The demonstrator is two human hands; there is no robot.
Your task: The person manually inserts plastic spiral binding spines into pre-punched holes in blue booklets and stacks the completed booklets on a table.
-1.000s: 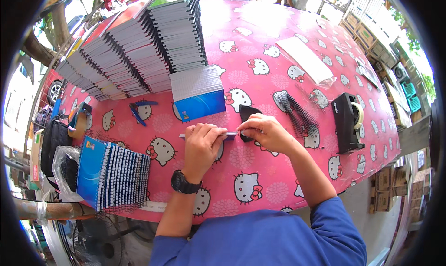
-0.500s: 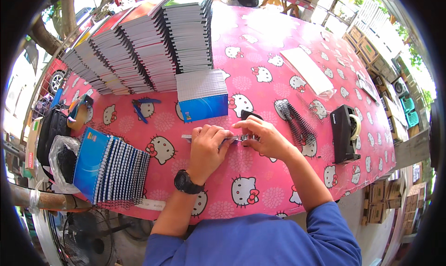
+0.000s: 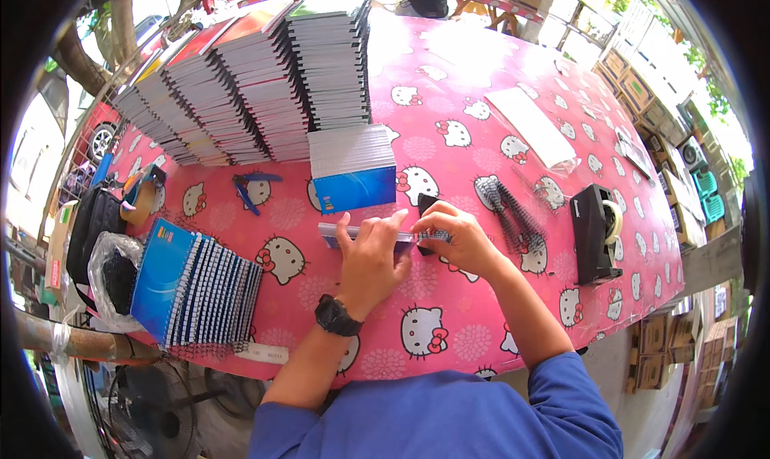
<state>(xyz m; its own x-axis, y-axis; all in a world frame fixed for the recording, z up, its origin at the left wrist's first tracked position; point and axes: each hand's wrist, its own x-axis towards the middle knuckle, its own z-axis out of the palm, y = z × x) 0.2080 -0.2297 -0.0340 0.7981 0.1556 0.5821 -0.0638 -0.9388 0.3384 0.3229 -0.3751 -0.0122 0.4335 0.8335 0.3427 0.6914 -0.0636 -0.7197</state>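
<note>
My left hand (image 3: 373, 254) grips a small notebook (image 3: 330, 234) by its edges, fingers over the top and thumb side toward me. The notebook is tipped up on edge, largely hidden behind the fingers. My right hand (image 3: 459, 236) pinches a dark spiral coil (image 3: 434, 235) at the notebook's right end; how far the coil runs through the pages is hidden. A black object (image 3: 427, 202) lies just behind the right fingers, its kind unclear. Beyond my hands sits a stack of small blue-covered pads (image 3: 355, 190). Loose black spiral coils (image 3: 516, 218) lie to the right.
At left are coil-bound blue notebooks (image 3: 164, 274), blue-handled pliers (image 3: 247, 193) and a black bag (image 3: 90, 234). Tall stacks of bound books (image 3: 265, 98) stand at the back left. A tape dispenser (image 3: 589, 234) and a white sheet pack (image 3: 531, 126) are at right on the pink tablecloth (image 3: 385, 331).
The left fingers have spread and the notebook has tilted up, showing more of its side. My right hand has shifted slightly right, still pinching the coil. The view has shifted a little.
</note>
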